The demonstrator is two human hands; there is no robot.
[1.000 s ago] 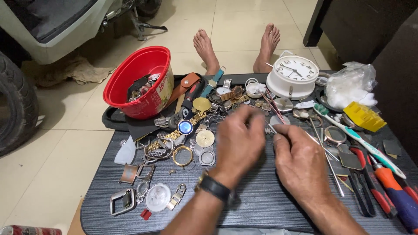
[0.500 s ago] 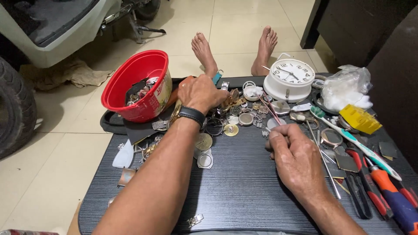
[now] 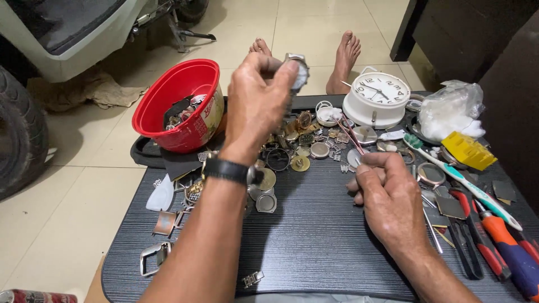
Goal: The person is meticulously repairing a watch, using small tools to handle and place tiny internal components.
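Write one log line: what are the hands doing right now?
left hand: raised, holding wristwatch | right hand: on table, holding tweezers | nearby: red bowl, white clock

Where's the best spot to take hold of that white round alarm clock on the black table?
Probably grip the white round alarm clock across the sides of its round body, coming from above. Its face tilts upward, a thin handle arcs over the far edge, and small watch parts crowd the near side, so the sides seem the freest approach.
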